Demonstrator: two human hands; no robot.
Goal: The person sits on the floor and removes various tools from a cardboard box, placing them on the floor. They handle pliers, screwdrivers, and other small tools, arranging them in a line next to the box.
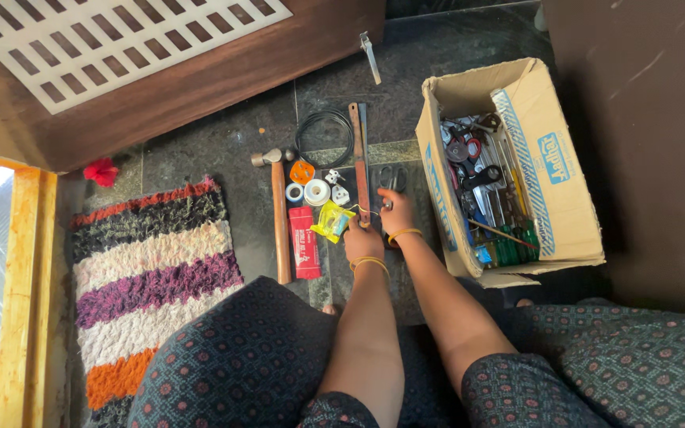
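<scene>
We're looking straight down at a dark stone floor point(223, 150), and both our hands are out in front, close together among the tools laid there. Our left hand point(364, 242) sits at the near end of the hacksaw point(359, 158), fingers curled down around it or something just by it; we can't tell what exactly it pinches, but it is closed, not spread. A yellow packet point(332, 219) lies just left of that hand, touching or nearly so.

Our right hand point(397, 212) is a little further forward, fingers bent onto the floor near a pair of scissors point(392, 179); whether it grips them we cannot say, as the fingertips hide the contact.

Now the line that matters: the hacksaw runs lengthwise away from us, near end at our left hand, far end pointing toward the wooden door point(200, 79). The left hand is the nearer one to it, the right just beside.

Off to the left, parallel to the saw, lies a hammer point(280, 218), head away from us, with a red box point(304, 242) and rolls of white tape point(315, 192) between. A coil of black wire point(324, 136) sits beyond. To our right stands an open cardboard box point(552, 190) crammed with screwdrivers and pliers. A striped mat point(148, 277) lies well to the left.
</scene>
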